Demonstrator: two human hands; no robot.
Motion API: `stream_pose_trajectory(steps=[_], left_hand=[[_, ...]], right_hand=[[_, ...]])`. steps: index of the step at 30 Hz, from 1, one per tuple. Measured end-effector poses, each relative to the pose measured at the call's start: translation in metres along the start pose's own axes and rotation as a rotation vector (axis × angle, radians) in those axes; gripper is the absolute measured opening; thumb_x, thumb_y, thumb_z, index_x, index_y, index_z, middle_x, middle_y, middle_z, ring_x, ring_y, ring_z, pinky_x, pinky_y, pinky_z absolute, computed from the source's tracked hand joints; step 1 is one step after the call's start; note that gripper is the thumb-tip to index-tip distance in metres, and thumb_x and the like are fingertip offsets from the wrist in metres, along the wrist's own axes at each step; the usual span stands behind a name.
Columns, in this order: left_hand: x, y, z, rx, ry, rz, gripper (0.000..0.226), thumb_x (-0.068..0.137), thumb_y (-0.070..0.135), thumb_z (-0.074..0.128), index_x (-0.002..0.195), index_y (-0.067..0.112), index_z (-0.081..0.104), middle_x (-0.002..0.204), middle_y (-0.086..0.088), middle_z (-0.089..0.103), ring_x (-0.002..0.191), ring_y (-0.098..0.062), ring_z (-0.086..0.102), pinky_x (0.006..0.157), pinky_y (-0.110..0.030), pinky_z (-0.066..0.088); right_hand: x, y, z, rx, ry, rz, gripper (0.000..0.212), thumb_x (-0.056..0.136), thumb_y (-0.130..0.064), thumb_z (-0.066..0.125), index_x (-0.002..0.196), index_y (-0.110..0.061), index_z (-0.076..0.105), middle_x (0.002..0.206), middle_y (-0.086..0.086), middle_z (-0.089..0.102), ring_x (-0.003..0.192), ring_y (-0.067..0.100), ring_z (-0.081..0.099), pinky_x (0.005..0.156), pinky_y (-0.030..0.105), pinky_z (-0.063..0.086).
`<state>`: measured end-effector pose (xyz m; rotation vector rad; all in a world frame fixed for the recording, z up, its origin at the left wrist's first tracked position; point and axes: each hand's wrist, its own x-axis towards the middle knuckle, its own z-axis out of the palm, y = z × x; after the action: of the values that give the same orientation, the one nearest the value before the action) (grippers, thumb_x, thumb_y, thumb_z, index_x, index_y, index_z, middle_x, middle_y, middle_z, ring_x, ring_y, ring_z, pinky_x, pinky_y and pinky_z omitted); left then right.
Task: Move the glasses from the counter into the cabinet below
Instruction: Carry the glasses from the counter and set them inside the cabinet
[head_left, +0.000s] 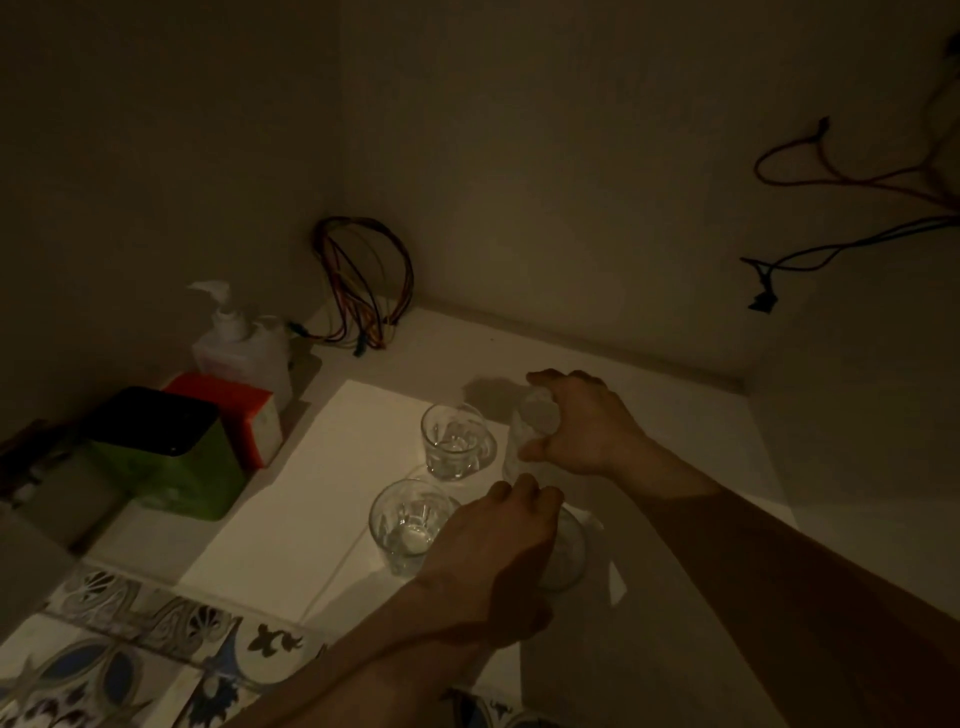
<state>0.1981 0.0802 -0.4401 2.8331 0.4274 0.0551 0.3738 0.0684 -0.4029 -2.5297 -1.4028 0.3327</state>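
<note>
Right hand (587, 431) fingers clasp glass (524, 431) from above; left hand (493, 551) fingers clasp another (569, 551) (rim grip suits lowering). Two glasses (454, 441) stand free on white sheet (322, 467).

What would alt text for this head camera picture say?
Two bare hands each grip a clear glass on a dim white counter: the right hand a farther one, the left hand a nearer one. Two more empty glasses stand beside them.
</note>
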Motion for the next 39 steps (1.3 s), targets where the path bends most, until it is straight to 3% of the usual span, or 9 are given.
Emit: stream_pose_trajectory(steps=[9, 19, 26, 31, 35, 39], left_hand=[[-0.004, 0.001, -0.003, -0.017, 0.032, 0.001, 0.093, 0.072, 0.033, 0.084, 0.145, 0.016, 0.028, 0.152, -0.009, 0.028, 0.122, -0.030, 0.044, 0.093, -0.044, 0.048], [-0.003, -0.005, -0.002, -0.017, 0.017, 0.097, 0.099, 0.069, 0.033, 0.084, 0.148, 0.020, 0.025, 0.147, -0.005, 0.029, 0.117, -0.027, 0.046, 0.085, -0.039, 0.048], [-0.001, -0.007, -0.001, -0.033, -0.012, 0.115, 0.100, 0.071, 0.033, 0.084, 0.150, 0.024, 0.022, 0.148, -0.003, 0.030, 0.122, -0.026, 0.043, 0.093, -0.042, 0.049], [-0.003, -0.009, 0.005, -0.026, 0.021, 0.130, 0.105, 0.073, 0.033, 0.082, 0.153, 0.025, 0.016, 0.149, -0.004, 0.028, 0.122, -0.027, 0.043, 0.090, -0.042, 0.049], [-0.007, -0.011, 0.007, -0.065, 0.027, 0.132, 0.116, 0.073, 0.048, 0.081, 0.156, 0.029, 0.003, 0.154, -0.005, 0.021, 0.128, -0.029, 0.040, 0.095, -0.042, 0.047], [-0.024, -0.014, -0.005, -0.124, 0.093, 0.072, 0.105, 0.077, 0.070, 0.064, 0.156, 0.030, 0.008, 0.159, -0.004, 0.017, 0.133, -0.028, 0.037, 0.103, -0.042, 0.041]], right_hand=[[-0.002, 0.000, 0.013, 0.000, -0.033, -0.008, 0.105, 0.065, -0.042, 0.094, 0.154, -0.025, 0.039, 0.146, 0.010, 0.050, 0.134, 0.028, 0.048, 0.105, 0.035, 0.045], [-0.003, 0.002, 0.019, 0.108, 0.013, 0.021, 0.101, 0.066, -0.034, 0.095, 0.152, -0.029, 0.042, 0.141, 0.008, 0.049, 0.129, 0.027, 0.051, 0.101, 0.033, 0.047], [-0.005, 0.003, 0.022, 0.146, 0.023, 0.036, 0.102, 0.065, -0.034, 0.096, 0.152, -0.030, 0.041, 0.141, 0.008, 0.047, 0.130, 0.027, 0.050, 0.100, 0.031, 0.044], [-0.005, 0.002, 0.019, 0.109, -0.001, 0.015, 0.096, 0.074, -0.053, 0.085, 0.154, -0.029, 0.037, 0.145, 0.009, 0.046, 0.131, 0.028, 0.051, 0.104, 0.034, 0.044], [-0.007, 0.001, 0.012, 0.069, 0.040, 0.010, 0.085, 0.082, -0.065, 0.070, 0.153, -0.032, 0.038, 0.147, 0.007, 0.046, 0.133, 0.027, 0.051, 0.107, 0.041, 0.047], [-0.022, -0.003, 0.002, 0.033, 0.142, 0.038, 0.073, 0.091, -0.064, 0.058, 0.151, -0.025, 0.043, 0.143, 0.010, 0.051, 0.127, 0.031, 0.055, 0.101, 0.041, 0.049]])
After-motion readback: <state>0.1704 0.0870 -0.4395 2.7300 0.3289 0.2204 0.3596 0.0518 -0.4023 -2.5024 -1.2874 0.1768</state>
